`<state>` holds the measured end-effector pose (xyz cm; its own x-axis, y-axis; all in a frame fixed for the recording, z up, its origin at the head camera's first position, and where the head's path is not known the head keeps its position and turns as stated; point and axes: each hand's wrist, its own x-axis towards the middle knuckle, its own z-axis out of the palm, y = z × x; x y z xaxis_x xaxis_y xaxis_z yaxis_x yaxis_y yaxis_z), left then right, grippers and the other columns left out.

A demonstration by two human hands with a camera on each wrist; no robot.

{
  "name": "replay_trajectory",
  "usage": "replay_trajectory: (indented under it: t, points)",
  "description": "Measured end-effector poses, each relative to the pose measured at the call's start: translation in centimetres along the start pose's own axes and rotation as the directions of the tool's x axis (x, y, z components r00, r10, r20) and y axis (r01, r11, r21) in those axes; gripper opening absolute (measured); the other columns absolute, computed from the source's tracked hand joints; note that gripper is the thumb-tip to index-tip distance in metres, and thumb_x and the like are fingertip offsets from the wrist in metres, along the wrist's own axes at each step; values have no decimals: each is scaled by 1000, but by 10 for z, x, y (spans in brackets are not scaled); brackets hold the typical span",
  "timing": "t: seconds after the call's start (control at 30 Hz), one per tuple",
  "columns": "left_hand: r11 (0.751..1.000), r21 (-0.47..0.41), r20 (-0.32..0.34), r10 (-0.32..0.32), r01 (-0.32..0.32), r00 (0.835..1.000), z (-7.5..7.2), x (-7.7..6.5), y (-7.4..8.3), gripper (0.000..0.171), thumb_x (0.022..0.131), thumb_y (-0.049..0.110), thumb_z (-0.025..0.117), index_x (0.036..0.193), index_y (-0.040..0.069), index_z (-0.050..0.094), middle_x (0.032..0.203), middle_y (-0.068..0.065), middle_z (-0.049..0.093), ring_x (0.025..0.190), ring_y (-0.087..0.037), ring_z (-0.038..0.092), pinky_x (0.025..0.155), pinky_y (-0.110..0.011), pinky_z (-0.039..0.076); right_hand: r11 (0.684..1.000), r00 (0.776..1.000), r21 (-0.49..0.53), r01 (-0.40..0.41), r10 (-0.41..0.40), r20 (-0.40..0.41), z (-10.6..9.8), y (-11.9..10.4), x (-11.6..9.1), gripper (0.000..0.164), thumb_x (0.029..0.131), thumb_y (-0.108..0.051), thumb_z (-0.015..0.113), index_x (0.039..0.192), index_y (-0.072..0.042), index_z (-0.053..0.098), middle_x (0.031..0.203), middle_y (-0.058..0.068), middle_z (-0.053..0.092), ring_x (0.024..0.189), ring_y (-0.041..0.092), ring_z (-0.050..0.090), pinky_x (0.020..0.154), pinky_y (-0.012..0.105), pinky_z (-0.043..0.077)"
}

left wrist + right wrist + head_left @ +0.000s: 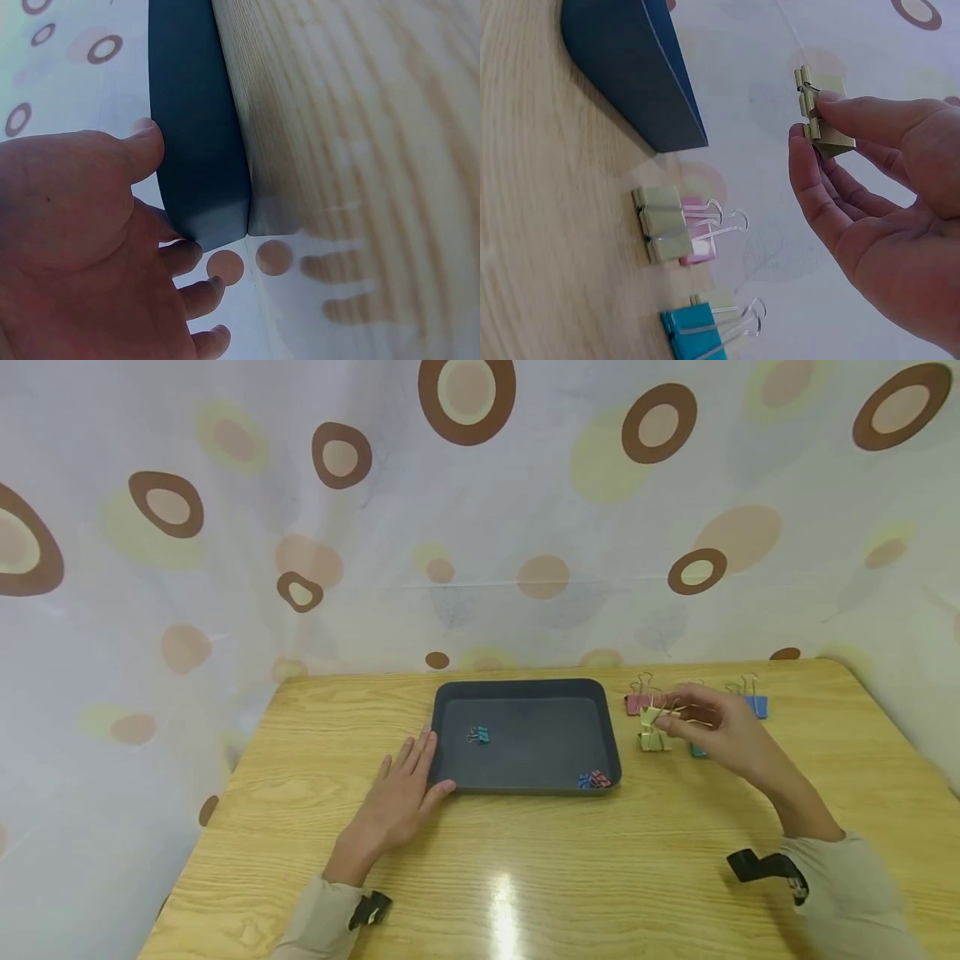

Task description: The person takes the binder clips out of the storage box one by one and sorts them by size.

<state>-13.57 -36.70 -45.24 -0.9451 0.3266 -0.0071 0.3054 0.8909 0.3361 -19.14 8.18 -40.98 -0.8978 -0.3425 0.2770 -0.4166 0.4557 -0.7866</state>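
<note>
My right hand (726, 731) pinches a yellow binder clip (831, 84) between thumb and fingers, above the table at the right of the tray. Standing below it is another yellow binder clip (666, 225), with a pink binder clip (700, 241) just behind. A teal binder clip (694, 332) is close by, and a further yellowish clip (718, 301) shows partly behind it. My left hand (397, 797) rests against the left side of the dark tray (540, 735), fingers extended along the rim and thumb at the near corner.
Inside the tray, a small teal clip (482, 736) lies left of the middle. Small blue (584, 781) and red (600, 778) clips sit together in its near right corner. A large blue binder clip (761, 707) stands beyond my right hand. Patterned cloth (480, 627) hangs behind the wooden table (420, 877).
</note>
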Motion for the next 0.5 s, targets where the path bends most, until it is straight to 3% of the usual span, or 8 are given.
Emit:
replay_trajectory:
  t: [0.33,0.5]
  points:
    - [1000,12,3,8,-8,1000,0,0,1,78,110,47,43,163,-1,13,171,-16,7,155,-41,14,120,-65,18,996,991,-30,-86,82,-106,-21,16,-16,24,96,-8,74,118,-1,71,114,-8,69,97,-2,67,79,12,53]
    - [1000,6,1,3,-3,1000,0,0,0,78,110,47,42,163,0,11,171,-15,6,155,-40,13,121,-64,17,993,982,-19,-115,111,-154,-31,26,-24,24,95,-9,75,118,-3,73,114,-7,71,101,-4,66,78,12,53]
